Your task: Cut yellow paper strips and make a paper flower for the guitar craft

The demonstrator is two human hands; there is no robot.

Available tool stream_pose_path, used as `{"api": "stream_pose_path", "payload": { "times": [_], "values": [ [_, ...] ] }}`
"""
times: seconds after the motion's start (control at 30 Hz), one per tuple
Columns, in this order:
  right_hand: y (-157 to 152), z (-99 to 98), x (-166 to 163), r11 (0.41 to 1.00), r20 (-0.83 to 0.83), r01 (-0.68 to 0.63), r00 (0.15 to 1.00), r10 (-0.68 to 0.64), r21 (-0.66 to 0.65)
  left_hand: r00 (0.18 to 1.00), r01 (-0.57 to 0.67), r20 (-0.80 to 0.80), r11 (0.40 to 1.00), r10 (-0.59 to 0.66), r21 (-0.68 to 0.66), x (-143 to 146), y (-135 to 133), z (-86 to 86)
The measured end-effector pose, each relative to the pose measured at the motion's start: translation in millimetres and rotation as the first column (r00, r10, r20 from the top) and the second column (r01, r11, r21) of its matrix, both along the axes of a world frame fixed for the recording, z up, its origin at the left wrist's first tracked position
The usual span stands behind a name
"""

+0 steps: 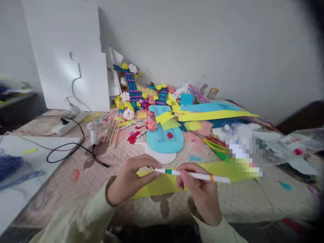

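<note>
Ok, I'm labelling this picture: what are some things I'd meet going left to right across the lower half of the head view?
Blue yarn tangle → orange-red scrap → left hand → green band on the white pen → right hand → teal scrap.

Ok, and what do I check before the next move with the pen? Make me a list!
1. Pen held by the right hand: ok.
2. Left hand on the pen's green-banded end: ok, thumb and finger pinch it.
3. Pen's cap on or off: cannot tell.
4. Yellow strip under the pen: ok.
5. Scraps put away: not ok, a blue scrap lies just beyond the strip.
6. Black cable off the strip: ok, it's to the left.
</note>
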State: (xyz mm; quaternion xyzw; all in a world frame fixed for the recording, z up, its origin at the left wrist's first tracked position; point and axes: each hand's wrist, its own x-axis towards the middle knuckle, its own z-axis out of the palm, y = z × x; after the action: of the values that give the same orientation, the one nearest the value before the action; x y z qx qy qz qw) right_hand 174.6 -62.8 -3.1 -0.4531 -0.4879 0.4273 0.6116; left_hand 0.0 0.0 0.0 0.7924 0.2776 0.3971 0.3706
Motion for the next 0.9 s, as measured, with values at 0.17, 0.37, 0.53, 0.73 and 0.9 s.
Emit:
{"api": "stream_pose_path", "payload": {
  "times": [0.17, 0.37, 0.53, 0.73, 0.9],
  "values": [
    [2, -6.2, 3, 0.987, -0.053, -0.139, 0.989, 0.135, -0.081, 0.996, -0.061, -0.066, 0.998, 0.061, -0.003, 3, -14, -0.8],
    [-1, -16.0, 8, 0.965, -0.041, -0.261, 0.965, 0.261, 0.004, 0.991, -0.134, -0.022, 0.989, 0.133, -0.060, 3, -30, -4.1],
    [-1, -28.1, 7, 0.949, -0.008, -0.315, 0.949, 0.315, 0.018, 0.988, -0.144, -0.082, 0.965, 0.129, -0.219, 0, -40, -10.6],
    [14, -46.4, 8, 0.946, 0.028, -0.278, 0.958, 0.286, -0.170, 0.907, -0.381, -0.190, 0.924, 0.377, 0.014, -19, -14, -17.6],
    [8, -61.7, 30, 0.976, 0.037, -0.091, 0.994, 0.100, -0.196, 0.514, -0.596, -0.304, 0.588, 0.802, 0.546, -61, 62, -22.8]
  ]
}}
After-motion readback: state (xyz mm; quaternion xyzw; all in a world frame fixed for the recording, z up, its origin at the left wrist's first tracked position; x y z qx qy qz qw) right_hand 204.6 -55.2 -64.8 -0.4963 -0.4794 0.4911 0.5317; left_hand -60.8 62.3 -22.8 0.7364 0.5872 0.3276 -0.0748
